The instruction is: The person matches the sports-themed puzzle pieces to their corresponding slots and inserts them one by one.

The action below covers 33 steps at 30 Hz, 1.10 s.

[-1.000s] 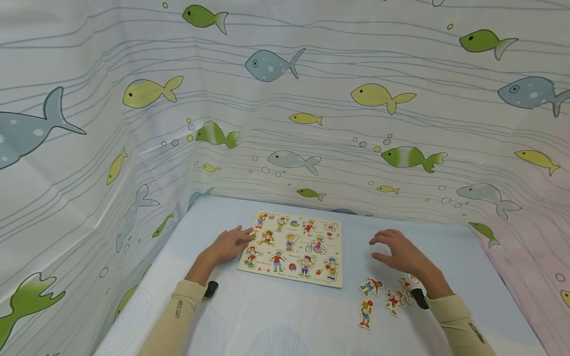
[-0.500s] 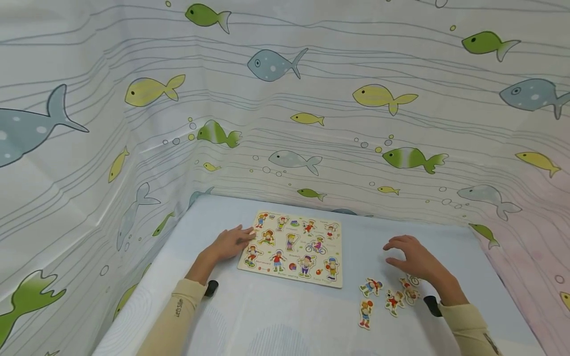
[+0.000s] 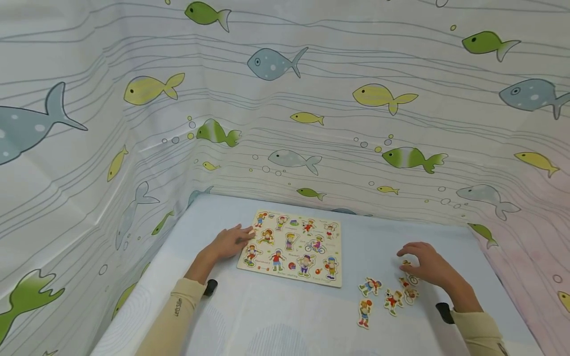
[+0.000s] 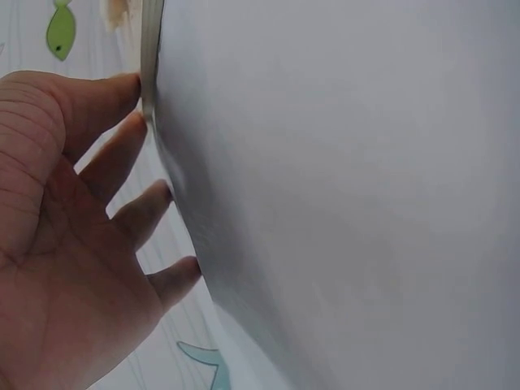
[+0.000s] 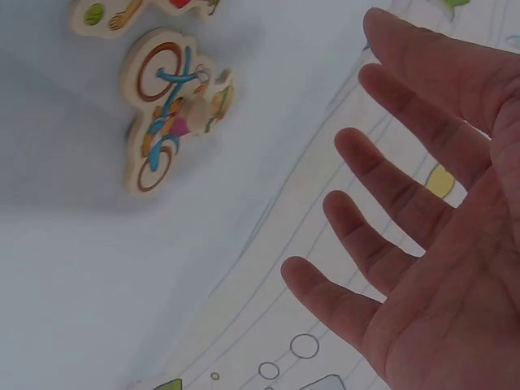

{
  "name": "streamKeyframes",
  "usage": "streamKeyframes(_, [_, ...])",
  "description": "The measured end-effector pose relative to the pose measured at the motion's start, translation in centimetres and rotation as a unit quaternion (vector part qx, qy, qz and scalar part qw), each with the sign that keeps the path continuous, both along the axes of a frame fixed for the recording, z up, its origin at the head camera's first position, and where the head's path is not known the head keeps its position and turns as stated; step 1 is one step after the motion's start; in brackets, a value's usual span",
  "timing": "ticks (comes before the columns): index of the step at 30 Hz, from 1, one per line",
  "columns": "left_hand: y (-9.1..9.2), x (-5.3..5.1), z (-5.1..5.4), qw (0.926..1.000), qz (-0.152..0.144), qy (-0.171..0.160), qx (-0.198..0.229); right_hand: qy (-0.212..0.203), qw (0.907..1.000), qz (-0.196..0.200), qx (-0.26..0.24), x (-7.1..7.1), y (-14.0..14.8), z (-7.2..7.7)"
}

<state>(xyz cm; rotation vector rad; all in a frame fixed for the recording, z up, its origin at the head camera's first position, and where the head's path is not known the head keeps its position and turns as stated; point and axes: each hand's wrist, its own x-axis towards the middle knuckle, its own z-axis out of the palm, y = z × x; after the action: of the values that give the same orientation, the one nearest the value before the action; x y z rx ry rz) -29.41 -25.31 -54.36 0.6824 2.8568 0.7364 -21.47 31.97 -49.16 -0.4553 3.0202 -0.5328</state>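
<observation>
A flat puzzle board [image 3: 335,248] printed with children playing sports lies on the table. At its left edge is my left hand [image 3: 229,242]; the left wrist view shows its thumb and fingertips [image 4: 130,85] touching the board's edge, the fingers spread. My right hand [image 3: 427,267], fingers loosely bent and holding nothing, hovers above the loose pieces on the right. Near it lies a wooden bicycle-rider piece [image 5: 166,118] with a small knob [image 5: 197,112], partly hidden by the hand in the head view.
More loose puzzle pieces lie right of the board: a blue-clothed figure [image 3: 369,287], a figure with a red ball [image 3: 364,314] and a soccer figure [image 3: 394,301]. A fish-patterned sheet [image 3: 249,113] hangs around the table's back and sides.
My right hand has moved to the right and slightly nearer, away from the board and over the bicycle-rider piece. My left hand stays at the board's edge.
</observation>
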Motion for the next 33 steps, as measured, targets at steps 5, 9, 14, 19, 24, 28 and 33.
streamKeyframes(5, [-0.1, 0.0, 0.0, 1.0000, -0.004, 0.001, 0.000, -0.007, 0.9999, -0.006, 0.007, 0.3, 1.0, -0.6])
streamKeyframes(9, [-0.3, -0.2, -0.2, 1.0000, -0.004, -0.001, 0.002, -0.001, 1.0000, 0.001, 0.002, 0.5, 1.5, -1.1])
streamKeyframes(14, [-0.3, -0.4, -0.5, 1.0000, 0.001, -0.005, 0.001, 0.006, 1.0000, 0.004, 0.002, 0.7, 1.9, -1.4])
streamKeyframes(19, [-0.3, -0.5, -0.6, 1.0000, -0.002, -0.003, 0.003, 0.000, 1.0000, -0.006, 0.005, 0.8, 2.2, -1.7])
streamKeyframes(24, [-0.2, -0.5, -0.5, 0.9999, 0.005, -0.007, 0.007, -0.002, 0.9999, -0.013, -0.001, 0.9, 2.3, -2.0])
streamKeyframes(28, [-0.1, -0.4, -0.3, 0.9999, 0.009, -0.013, 0.004, 0.006, 0.9999, -0.003, -0.011, 0.9, 2.5, -2.2])
streamKeyframes(33, [0.0, -0.1, -0.1, 0.9999, 0.006, -0.013, 0.007, 0.004, 0.9999, -0.007, -0.014, 1.0, 2.6, -2.7])
